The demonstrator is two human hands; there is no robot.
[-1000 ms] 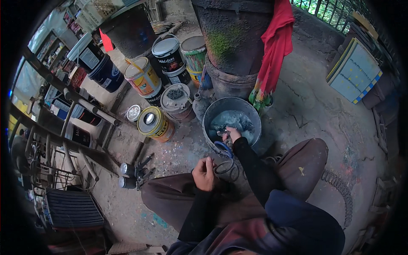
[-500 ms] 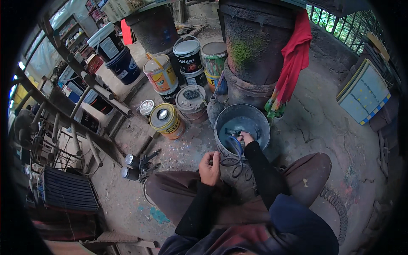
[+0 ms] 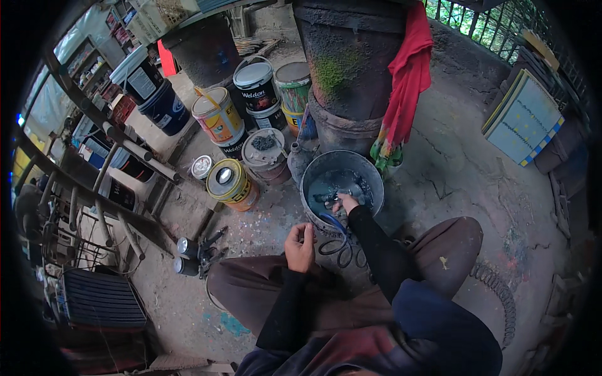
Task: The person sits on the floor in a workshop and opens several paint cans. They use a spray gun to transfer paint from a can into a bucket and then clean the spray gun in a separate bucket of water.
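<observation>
My right hand (image 3: pixel 345 203) reaches into a grey bucket (image 3: pixel 303 193) that holds murky bluish liquid. Its fingers close on a dark wet tool (image 3: pixel 327 197), by its look a spray gun, partly hidden by the hand and the liquid. A blue hose (image 3: pixel 335 223) runs from beside that hand over the near rim and lies in loops on the floor. My left hand (image 3: pixel 300 247) hovers over my left knee, just short of the bucket, fingers curled in and thumb up; no object shows in it.
Several paint cans, among them a yellow one (image 3: pixel 233 188), stand left of the bucket. Behind it rises a large dark drum (image 3: pixel 351 75) with a red cloth (image 3: pixel 411 75) hanging down. Two small canisters with black tools (image 3: pixel 204 250) lie by my left knee. A coiled hose (image 3: pixel 501 301) lies right.
The view has shifted, so everything sits further left. My right hand has moved slightly within the bucket and the liquid looks stirred. My left hand stays much the same.
</observation>
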